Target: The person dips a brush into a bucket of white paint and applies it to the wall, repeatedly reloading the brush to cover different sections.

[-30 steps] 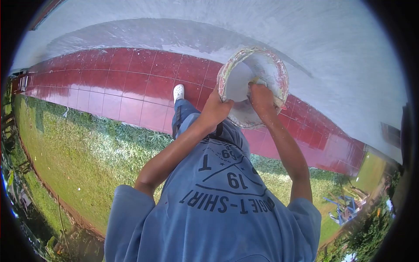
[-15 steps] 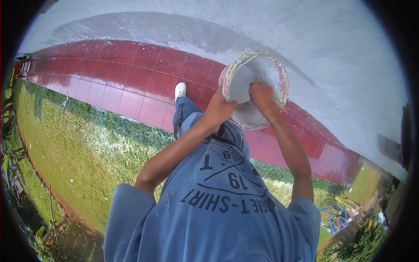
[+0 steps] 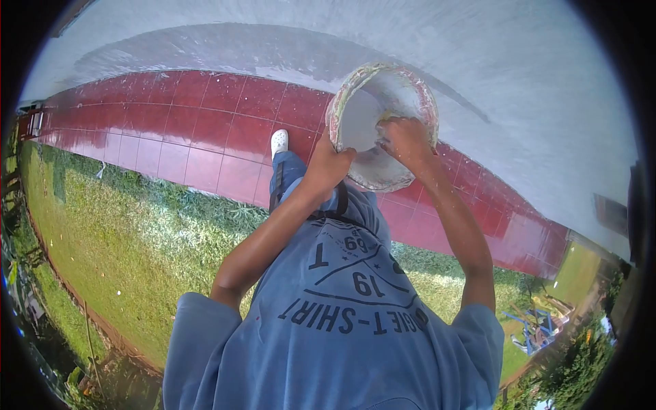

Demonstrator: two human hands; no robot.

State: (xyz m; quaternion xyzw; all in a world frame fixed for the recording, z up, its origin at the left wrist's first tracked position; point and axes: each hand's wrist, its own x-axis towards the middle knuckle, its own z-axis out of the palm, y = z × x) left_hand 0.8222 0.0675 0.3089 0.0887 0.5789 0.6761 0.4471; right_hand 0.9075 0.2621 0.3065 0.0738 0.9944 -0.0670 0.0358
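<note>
A paint-crusted bucket is tilted in front of me, its mouth facing up toward the camera. Whitish paint lies inside it. My left hand grips the near-left rim, thumb over the edge and fingers around the outside. Reaching inside over the right part of the mouth, my right hand is closed with the fingers curled. A small yellowish bit shows by its knuckles, but whatever it holds is mostly hidden by the hand.
A wall with a darker, wet-looking band rises ahead. Red floor tiles with white specks run along its foot. My white clog stands on them. Grass borders the tiles behind me.
The bucket and both hands have shifted slightly left and up in view. My right hand has turned within the bucket's mouth, its knuckles now pointing more to the left.
</note>
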